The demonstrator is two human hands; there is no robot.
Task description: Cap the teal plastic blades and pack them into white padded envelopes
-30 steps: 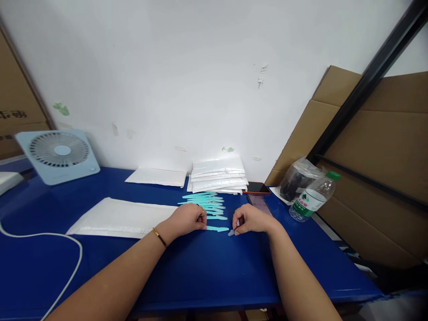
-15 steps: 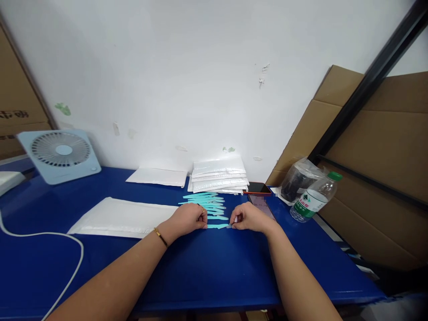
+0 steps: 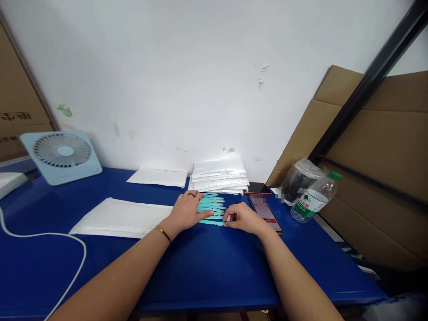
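Several thin turquoise strips (image 3: 214, 206) lie in a row, one below another, on the blue table (image 3: 214, 276). My left hand (image 3: 187, 210) is spread over their left ends, thumb apart from the fingers, holding nothing that shows. At the right end of the nearest strip (image 3: 210, 222), my right hand (image 3: 238, 216) is closed in a pinch. A small whitish piece shows between its fingers; what it is cannot be made out. Left of my left hand lies a large white padded envelope (image 3: 117, 218).
Behind the strips is a stack of white envelopes (image 3: 219, 176), with a single envelope (image 3: 157, 177) to its left. Two phones (image 3: 265, 214), a water bottle (image 3: 312, 198) and a bagged dark cup (image 3: 296, 180) stand or lie right. A fan (image 3: 65, 154) and white cable (image 3: 78, 240) are left.
My left hand has let go of the nearest strip's left end, opened and moved up and left. My right hand has shifted slightly left, and the nearest strip has moved left and up towards the others.
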